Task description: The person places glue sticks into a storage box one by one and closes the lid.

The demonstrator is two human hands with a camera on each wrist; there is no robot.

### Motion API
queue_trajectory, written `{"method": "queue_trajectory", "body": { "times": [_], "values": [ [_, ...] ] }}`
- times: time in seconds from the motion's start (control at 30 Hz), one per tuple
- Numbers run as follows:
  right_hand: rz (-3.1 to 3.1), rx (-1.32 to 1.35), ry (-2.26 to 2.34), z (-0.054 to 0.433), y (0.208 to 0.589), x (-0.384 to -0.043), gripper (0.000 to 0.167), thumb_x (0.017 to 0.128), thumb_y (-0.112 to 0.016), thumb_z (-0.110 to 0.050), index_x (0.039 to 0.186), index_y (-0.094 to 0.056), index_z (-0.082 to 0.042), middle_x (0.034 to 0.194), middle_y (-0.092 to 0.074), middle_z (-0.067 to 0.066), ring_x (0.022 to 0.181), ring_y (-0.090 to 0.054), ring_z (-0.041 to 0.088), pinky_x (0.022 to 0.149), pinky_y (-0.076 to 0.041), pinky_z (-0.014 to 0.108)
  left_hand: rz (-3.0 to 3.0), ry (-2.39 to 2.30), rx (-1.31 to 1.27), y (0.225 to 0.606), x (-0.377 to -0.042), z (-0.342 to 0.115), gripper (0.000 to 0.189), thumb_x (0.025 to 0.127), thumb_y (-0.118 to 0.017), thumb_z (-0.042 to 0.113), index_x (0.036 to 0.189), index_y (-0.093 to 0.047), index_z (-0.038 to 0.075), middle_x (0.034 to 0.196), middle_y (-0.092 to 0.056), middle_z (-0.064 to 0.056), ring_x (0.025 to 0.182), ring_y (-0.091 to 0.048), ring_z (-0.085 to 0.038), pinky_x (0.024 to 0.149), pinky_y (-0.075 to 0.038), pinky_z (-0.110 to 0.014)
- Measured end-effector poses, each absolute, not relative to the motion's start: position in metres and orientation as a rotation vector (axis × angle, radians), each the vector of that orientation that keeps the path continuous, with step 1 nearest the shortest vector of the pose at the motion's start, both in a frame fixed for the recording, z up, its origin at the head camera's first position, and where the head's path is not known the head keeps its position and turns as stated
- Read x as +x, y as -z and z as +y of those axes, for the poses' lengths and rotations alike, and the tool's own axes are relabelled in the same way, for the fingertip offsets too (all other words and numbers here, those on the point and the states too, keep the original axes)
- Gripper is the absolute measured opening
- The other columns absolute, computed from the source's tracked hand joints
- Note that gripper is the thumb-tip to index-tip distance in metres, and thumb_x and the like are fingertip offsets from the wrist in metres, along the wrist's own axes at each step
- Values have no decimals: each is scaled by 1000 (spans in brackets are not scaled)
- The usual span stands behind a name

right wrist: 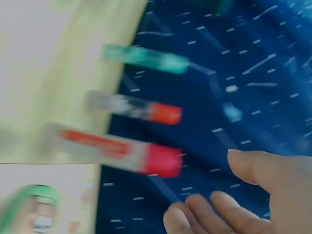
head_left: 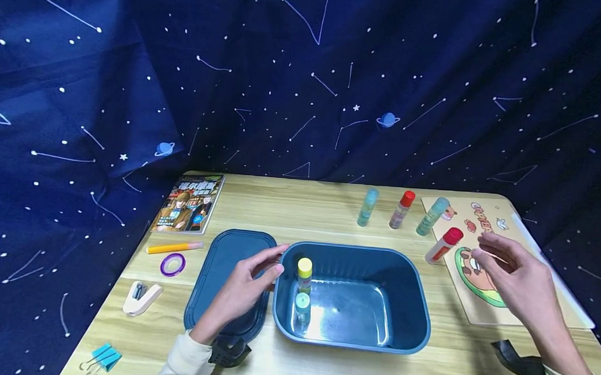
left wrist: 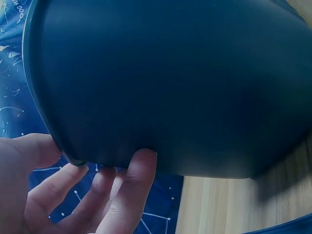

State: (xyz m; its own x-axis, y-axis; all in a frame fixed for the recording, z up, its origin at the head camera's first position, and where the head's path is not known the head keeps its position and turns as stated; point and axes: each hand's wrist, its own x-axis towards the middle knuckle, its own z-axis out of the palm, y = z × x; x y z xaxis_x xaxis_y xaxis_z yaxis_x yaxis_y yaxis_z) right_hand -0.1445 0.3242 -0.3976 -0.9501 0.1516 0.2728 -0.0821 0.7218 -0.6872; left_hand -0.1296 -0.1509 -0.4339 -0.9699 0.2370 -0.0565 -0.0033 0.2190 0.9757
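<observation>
My left hand [head_left: 249,288] rests its fingertips against the left outer wall of a dark blue plastic bin [head_left: 349,346]. In the left wrist view, relaxed fingers [left wrist: 139,183] touch that wall near its rim. Two small sticks stand inside the bin at its left, one with a yellow cap [head_left: 305,266], one with a pale green cap [head_left: 302,302]. My right hand [head_left: 523,281] hovers over the right side of the table, fingers loosely bent and holding nothing. Nearest to it stands a white glue stick with a red cap [head_left: 443,246], apart from the fingers.
Behind the bin stand two teal sticks [head_left: 367,207] [head_left: 432,216] and a red-capped clear stick [head_left: 402,210]. A capybara board [head_left: 480,309] lies right. Left are a blue lid [head_left: 228,262], book [head_left: 188,203], orange pen [head_left: 171,248], purple ring [head_left: 163,265], stapler [head_left: 144,300] and teal binder clips [head_left: 107,356].
</observation>
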Motion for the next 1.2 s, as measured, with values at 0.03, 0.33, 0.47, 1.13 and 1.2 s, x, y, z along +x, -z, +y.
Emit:
{"method": "queue_trajectory", "body": {
  "times": [0.03, 0.33, 0.47, 1.13, 1.2],
  "values": [
    [-2609, -79, -1091, 328, 407, -148, 53, 98, -74, -29, 139, -61, 2, 106, -53, -43, 91, -50, -32, 75, -42, -6, 2297, -1836, 220, 434, -130, -151, 42, 106, -62, 28, 147, -59, 26, 142, -60, -11, 121, -62, -27, 81, -63, -27],
    [-2600, -164, -1333, 331, 451, -177, 67, 98, -73, -33, 147, -51, 6, 110, -61, -34, 93, -54, -29, 74, -50, 0, 2296, -1844, 220, 434, -129, -150, 42, 106, -62, 27, 147, -59, 25, 142, -61, -12, 121, -62, -28, 81, -64, -28],
    [-2591, -131, -1350, 329, 452, -186, 66, 97, -74, -31, 145, -52, 9, 97, -56, -44, 89, -55, -29, 74, -48, -2, 2290, -1845, 231, 434, -129, -150, 42, 106, -61, 26, 148, -58, 23, 142, -60, -13, 123, -61, -29, 81, -64, -29],
    [-2581, 78, -1137, 301, 366, -181, 45, 95, -77, -23, 131, -66, 2, 92, -59, -44, 80, -60, -23, 65, -49, 2, 2291, -1851, 231, 433, -128, -150, 42, 106, -61, 25, 148, -58, 23, 143, -60, -12, 122, -62, -29, 81, -64, -29],
    [-2580, 123, -1124, 294, 349, -175, 44, 95, -78, -21, 132, -66, 0, 95, -60, -42, 82, -61, -23, 67, -49, 1, 2295, -1850, 229, 433, -128, -150, 42, 106, -61, 25, 148, -58, 23, 143, -60, -12, 122, -62, -29, 81, -64, -29]
  ]
}}
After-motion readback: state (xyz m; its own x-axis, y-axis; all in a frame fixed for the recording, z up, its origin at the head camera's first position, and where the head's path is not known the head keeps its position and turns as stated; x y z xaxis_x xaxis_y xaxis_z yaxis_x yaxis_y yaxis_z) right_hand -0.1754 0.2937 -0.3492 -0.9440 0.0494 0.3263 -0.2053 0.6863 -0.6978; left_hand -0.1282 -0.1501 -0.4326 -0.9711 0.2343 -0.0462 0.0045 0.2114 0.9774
